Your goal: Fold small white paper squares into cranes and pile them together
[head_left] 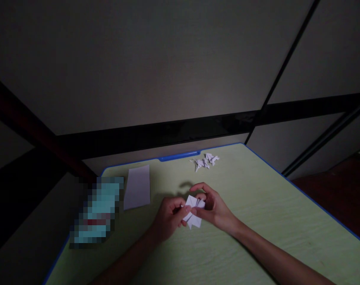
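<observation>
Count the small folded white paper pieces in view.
3: one held piece between the left hand and right hand; one left figure and one right figure near the far edge of the pale green tabletop. Hands may hide more.

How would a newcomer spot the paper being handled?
On the green table, find where the left hand and right hand meet. The folded white paper is held there, unlike the flat sheet and the small folded figures, which lie untouched.
</observation>
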A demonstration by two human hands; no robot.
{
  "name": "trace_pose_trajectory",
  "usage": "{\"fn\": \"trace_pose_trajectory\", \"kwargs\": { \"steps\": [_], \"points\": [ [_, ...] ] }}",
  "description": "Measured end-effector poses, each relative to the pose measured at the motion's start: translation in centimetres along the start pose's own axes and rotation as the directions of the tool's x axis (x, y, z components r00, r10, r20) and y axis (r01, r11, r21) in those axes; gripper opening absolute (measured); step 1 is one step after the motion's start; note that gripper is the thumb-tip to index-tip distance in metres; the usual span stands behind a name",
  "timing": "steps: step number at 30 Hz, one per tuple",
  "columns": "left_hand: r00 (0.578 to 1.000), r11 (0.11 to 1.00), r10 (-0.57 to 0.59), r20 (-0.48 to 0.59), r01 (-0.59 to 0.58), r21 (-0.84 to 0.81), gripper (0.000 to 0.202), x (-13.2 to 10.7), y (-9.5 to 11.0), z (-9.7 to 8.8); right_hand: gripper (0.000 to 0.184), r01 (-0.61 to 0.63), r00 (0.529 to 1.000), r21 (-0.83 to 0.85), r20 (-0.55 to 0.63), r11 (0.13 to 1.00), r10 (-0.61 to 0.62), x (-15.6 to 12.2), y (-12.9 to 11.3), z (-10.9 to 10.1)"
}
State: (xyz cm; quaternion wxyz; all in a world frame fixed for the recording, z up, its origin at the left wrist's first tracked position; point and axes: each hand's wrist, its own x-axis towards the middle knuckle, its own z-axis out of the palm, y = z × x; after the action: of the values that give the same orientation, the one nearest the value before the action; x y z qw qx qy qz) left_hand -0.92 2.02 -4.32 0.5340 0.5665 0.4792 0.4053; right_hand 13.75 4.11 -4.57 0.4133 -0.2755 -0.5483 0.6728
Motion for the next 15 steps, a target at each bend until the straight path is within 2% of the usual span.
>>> {"fn": "trace_pose_trajectory", "kwargs": {
  "steps": [4, 6, 9, 15],
  "points": [
    [0.994, 1.0, 0.001, -0.112, -0.003, -0.016, 0.027, 0.06, 0.17, 0.04, 0.046, 0.01, 1.0, 0.046, 0.0, 0.999, -0.01, 0.11, 0.0, -0.09],
    [0.991, 0.998, -0.023, -0.131, 0.015, -0.061, 0.028, 0.17, 0.28, 0.05, 0.049, 0.015, 1.0, 0.054, -0.012, 0.998, -0.014, 0.15, 0.0, -0.11],
    [0.994, 0.993, -0.047, -0.099, 0.035, -0.116, 0.027, 0.3, 0.35, 0.05, 0.05, 0.023, 0.999, 0.065, -0.031, 0.998, -0.021, 0.16, 0.03, -0.15],
    [0.999, 0.99, -0.019, 0.026, 0.022, -0.138, 0.022, 0.26, 0.39, 0.01, 0.05, 0.02, 1.0, 0.059, -0.012, 0.998, -0.02, 0.12, 0.08, -0.21]
  ]
}}
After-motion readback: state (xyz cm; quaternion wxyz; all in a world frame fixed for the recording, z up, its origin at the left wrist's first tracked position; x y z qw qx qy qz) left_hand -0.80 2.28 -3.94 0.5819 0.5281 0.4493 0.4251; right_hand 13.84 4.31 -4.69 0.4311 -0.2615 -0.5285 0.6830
